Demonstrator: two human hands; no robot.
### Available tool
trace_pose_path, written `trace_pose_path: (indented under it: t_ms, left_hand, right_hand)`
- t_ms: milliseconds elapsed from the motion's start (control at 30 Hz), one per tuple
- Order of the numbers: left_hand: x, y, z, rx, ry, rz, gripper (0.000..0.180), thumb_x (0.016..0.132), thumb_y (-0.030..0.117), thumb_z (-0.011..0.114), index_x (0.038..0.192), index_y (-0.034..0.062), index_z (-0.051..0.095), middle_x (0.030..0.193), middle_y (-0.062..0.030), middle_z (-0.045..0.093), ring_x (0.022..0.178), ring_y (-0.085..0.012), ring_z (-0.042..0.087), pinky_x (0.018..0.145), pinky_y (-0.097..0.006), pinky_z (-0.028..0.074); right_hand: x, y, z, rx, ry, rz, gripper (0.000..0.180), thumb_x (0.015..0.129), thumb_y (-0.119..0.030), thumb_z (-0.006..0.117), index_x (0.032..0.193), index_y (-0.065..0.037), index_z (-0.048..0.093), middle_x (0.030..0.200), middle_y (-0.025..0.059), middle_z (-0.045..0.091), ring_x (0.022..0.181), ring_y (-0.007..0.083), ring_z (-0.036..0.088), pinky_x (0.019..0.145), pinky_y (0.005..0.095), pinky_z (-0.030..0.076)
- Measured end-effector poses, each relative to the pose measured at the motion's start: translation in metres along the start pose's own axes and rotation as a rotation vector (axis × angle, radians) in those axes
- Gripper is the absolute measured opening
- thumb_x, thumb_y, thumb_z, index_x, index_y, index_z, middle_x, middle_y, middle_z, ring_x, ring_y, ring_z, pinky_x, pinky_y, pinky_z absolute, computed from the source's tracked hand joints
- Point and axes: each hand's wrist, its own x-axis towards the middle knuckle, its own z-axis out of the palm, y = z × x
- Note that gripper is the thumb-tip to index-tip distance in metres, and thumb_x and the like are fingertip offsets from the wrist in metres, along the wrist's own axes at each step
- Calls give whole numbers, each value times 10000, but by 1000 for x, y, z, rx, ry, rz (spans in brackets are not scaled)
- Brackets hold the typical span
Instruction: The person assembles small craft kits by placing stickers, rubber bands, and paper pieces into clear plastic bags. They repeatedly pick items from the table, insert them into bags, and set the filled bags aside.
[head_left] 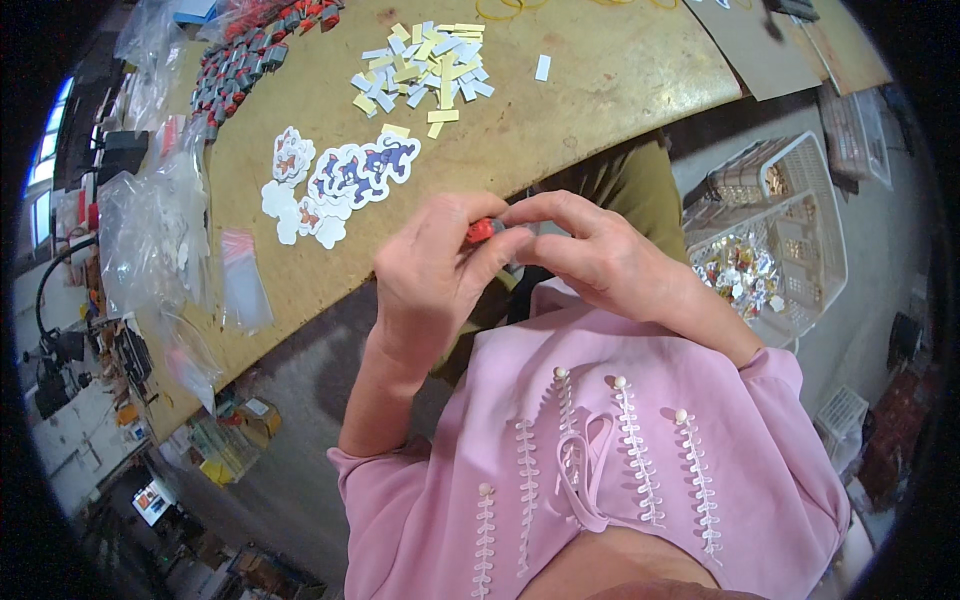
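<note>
Above my lap, in front of the table edge, both hands are closed around one small red and grey piece point(484, 231). My left hand point(428, 265) grips its red end between thumb and fingers. The thumb and forefinger of my right hand point(600, 250) pinch at its grey end. Fingers cover much of the piece, so its exact kind is hidden. On the table beyond my left hand lie white-edged cartoon cut-outs point(362, 172), partly overlapping. Farther back is a loose heap of small yellow and white rectangular strips point(430, 70).
Many similar red and grey pieces point(240, 72) lie in rows at the table's far left. Clear plastic bags point(150, 235) and a small zip bag point(246, 285) rest along the left side. At right, a white plastic basket point(825, 230) holds shiny packets.
</note>
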Motion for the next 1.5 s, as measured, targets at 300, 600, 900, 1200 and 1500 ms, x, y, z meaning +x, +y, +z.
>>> trace_pose_path:
  t_ms: [300, 600, 900, 1200, 1500]
  left_hand:
    - [-3, 3, 0, 32, 111, -94, 192, 899, -1, 812, 1080, 18, 749, 938, -86, 758, 660, -149, 682, 606, -287, 557]
    - [63, -18, -1, 11, -22, 12, 131, 948, -15, 735, 1077, 10, 735, 899, -68, 672, 691, -145, 584, 637, -286, 479]
    - [205, -73, 44, 222, -61, 109, 243, 944, 109, 672, 1162, 44, 756, 1002, -183, 707, 947, -317, 718, 856, -416, 566]
    - [268, -106, 47, -161, -152, -240, 200, 949, 172, 807, 1095, 42, 763, 989, -23, 741, 831, -91, 643, 742, -260, 513]
    - [261, -98, 20, -743, -255, -520, 170, 994, 114, 783, 1119, 12, 729, 984, -91, 780, 747, -41, 661, 592, -143, 511]
  right_hand:
    - [-4, 6, -1, 5, -35, 13, 244, 818, -20, 726, 1058, 0, 683, 1301, 212, 648, 1113, 374, 698, 899, 418, 609]
    - [-12, 5, -22, -133, -13, -45, 277, 763, -124, 778, 1005, -27, 683, 1046, 110, 663, 1003, 312, 678, 852, 404, 577]
    - [-42, 21, -14, -19, 57, 65, 339, 723, -64, 805, 1028, -7, 668, 1072, 135, 653, 1028, 338, 662, 875, 406, 582]
    - [-54, 29, -26, 36, 81, 129, 292, 773, -47, 767, 1041, -8, 658, 1099, 136, 650, 1060, 344, 661, 893, 412, 587]
    - [-57, 37, -24, 71, 62, 135, 415, 695, -90, 865, 1045, -7, 658, 1109, 137, 646, 1084, 347, 650, 901, 427, 579]
